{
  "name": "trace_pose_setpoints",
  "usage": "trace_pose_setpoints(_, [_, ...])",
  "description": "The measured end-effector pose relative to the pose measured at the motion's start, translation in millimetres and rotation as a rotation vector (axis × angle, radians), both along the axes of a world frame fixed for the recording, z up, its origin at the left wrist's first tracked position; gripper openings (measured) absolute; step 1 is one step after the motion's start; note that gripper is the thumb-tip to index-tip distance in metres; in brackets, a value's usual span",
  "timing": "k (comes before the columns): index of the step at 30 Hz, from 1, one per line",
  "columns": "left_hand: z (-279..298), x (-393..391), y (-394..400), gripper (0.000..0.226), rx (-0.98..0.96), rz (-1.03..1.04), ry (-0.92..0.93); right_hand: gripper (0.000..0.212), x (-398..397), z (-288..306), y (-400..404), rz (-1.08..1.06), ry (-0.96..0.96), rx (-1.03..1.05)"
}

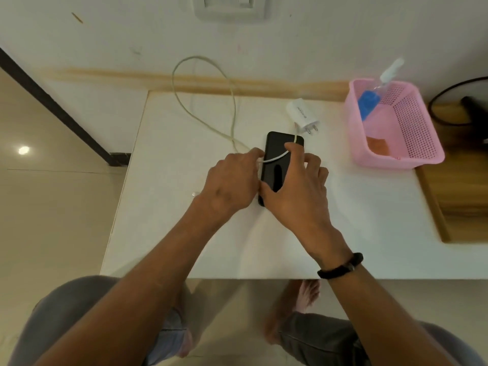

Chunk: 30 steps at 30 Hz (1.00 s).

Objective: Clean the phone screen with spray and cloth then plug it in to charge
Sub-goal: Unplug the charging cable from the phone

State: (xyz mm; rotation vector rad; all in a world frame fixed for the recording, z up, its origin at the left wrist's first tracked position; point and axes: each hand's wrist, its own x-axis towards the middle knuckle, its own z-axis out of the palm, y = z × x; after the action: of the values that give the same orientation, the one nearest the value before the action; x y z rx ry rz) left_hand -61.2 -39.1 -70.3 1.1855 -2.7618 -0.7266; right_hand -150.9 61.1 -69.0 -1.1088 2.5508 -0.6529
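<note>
The right grip [293,180] spreads over the phone [277,165] to pin it flat mid-surface [163,233]; the left grip [232,180] pinches the cable [274,158], probably to clear it.

Black phone [280,165] lies flat, white cable [206,101] draped across its screen.

Phone's [280,165] near end under both hands; wall switch [229,6] cropped, blurred
</note>
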Motion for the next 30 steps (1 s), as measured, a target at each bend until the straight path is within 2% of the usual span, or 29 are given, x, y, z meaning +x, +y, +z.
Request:
trace_pose_setpoints(5, [-11.5, -5.2, 3.0, 0.030, -0.112, 0.038, -0.028, 0.090, 4.7, -5.2, -1.1, 0.046, 0.102, 0.076])
trace_pose_setpoints(10, [-12.7, 14.8, -18.7, 0.033, -0.193, 0.157, 0.036, 0.106, -3.9, 0.7, 2.2, 0.065, 0.051, 0.176])
trace_pose_setpoints(14, [-9.1, 26.5, -32.2, 0.034, -0.122, 0.311, 0.081, 0.110, -20.8, 12.4, 6.6, 0.087, 0.015, 0.340])
trace_pose_setpoints(16, [-7.6, 27.3, -31.5, 0.038, -0.059, 0.377, 0.116, 0.096, -28.8, 19.7, 9.0, 0.076, 0.012, 0.439])
trace_pose_setpoints(18, [-5.8, 25.6, -29.5, 0.045, 0.027, 0.418, 0.180, 0.067, -35.3, 26.2, 12.2, 0.085, 0.021, 0.525])
trace_pose_setpoints(20, [-2.4, 20.6, -27.7, 0.051, 0.128, 0.443, 0.262, 0.057, -40.8, 31.7, 16.9, 0.094, -0.003, 0.603])
trace_pose_setpoints(24, [3.3, 11.8, -24.1, 0.053, 0.299, 0.392, 0.362, 0.069, -50.0, 36.4, 30.8, 0.150, -0.009, 0.676])
trace_pose_setpoints(26, [5.5, 13.8, -21.9, 0.050, 0.255, 0.295, 0.349, 0.073, -52.3, 35.7, 34.8, 0.194, -0.008, 0.653])
trace_pose_setpoints(30, [10.5, 20.1, -21.3, 0.039, 0.019, 0.201, 0.164, 0.071, -48.9, 33.0, 32.5, 0.249, -0.020, 0.575])
